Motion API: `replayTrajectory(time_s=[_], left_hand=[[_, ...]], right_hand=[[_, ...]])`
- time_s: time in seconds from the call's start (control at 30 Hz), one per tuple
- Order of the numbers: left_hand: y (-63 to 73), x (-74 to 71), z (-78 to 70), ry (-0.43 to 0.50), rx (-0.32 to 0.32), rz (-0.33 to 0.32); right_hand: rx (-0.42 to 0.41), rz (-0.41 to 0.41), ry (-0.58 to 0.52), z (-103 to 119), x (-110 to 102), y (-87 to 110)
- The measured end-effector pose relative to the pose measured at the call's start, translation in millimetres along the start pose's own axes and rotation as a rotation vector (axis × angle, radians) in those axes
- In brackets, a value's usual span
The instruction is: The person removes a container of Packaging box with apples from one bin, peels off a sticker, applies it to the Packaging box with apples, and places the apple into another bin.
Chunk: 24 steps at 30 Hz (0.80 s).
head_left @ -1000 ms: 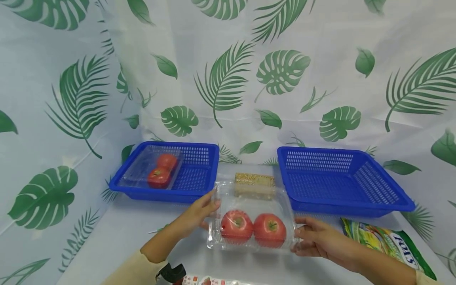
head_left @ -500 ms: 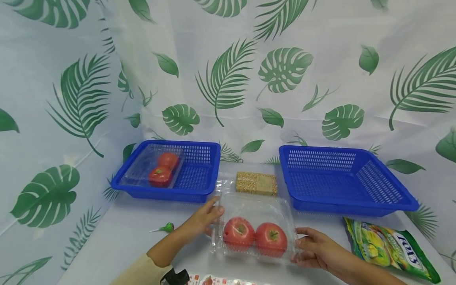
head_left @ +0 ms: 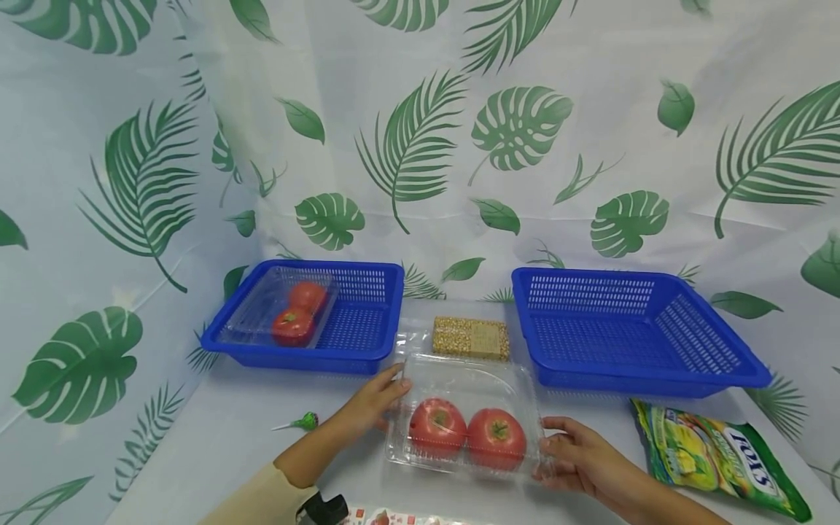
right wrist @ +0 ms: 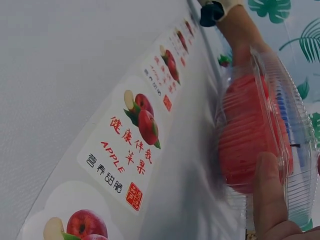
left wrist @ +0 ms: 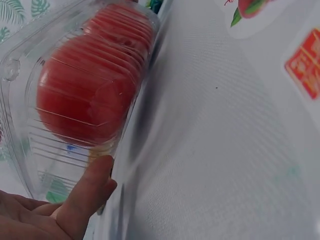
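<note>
White fabric printed with green leaves point(head_left: 525, 189) backs a pale desk point(head_left: 243, 430), with a clear plastic clamshell box point(head_left: 469, 375) as the landmark, held near the middle of the desk. Inside it, two red apples point(head_left: 496, 437) sit side by side along the edge nearest the person. At its left side, the left hand point(head_left: 377, 401) has thumb and fingers clamped on the plastic; at its right side, the right hand point(head_left: 574, 456) pinches the wall likewise. Whether its base touches the desk, I cannot tell.

Just behind the clamshell box lies a golden grain block point(head_left: 469, 337) with a pale label. Behind it to the left, a blue basket point(head_left: 348, 357) holds a second clamshell point(head_left: 252, 313) with two more apples point(head_left: 293, 326); behind it to the right stands another blue basket point(head_left: 623, 379). Left of it lies a green-wrapped lollipop point(head_left: 306, 421), right of it a FOX'S candy bag point(head_left: 722, 459). In front of it runs a strip of apple stickers point(right wrist: 132, 150).
</note>
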<state>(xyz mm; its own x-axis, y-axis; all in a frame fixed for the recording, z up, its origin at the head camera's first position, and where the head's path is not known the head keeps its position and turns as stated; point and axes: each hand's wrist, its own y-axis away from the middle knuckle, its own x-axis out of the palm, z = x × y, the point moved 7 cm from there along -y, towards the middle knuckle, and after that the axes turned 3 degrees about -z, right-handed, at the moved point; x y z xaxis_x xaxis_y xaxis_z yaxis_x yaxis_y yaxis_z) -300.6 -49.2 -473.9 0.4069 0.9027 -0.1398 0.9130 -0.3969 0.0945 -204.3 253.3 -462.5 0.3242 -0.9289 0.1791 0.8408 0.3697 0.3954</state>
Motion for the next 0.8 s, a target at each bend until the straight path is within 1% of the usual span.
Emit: replayTrajectory(time_s=[0.1,0.27,0.47,0.67,0.8], left_hand=[[-0.8,0.2,1.5,0.012,-0.002,-0.007],[-2.2,0.7,2.5,0.038,-0.006,-0.02],[-3.5,-1.3,4.0,0.021,-0.015,-0.027],[-4.1,-2.6,3.0,0.026,-0.022,-0.005],[-5.3,-2.9,3.0,0.024,-0.017,0.0]], right_hand=[[-0.017,0.0,0.003,1.1,0.2,-0.5],[-0.016,-0.02,0.008,0.9,-1.1,-1.5],[-0.008,-0.046,0.035,-0.3,-2.4,-3.0],[-0.014,-0.04,0.065,1.7,-3.4,-6.6],[0.002,-0.001,0.091,4.2,-3.1,-11.4]])
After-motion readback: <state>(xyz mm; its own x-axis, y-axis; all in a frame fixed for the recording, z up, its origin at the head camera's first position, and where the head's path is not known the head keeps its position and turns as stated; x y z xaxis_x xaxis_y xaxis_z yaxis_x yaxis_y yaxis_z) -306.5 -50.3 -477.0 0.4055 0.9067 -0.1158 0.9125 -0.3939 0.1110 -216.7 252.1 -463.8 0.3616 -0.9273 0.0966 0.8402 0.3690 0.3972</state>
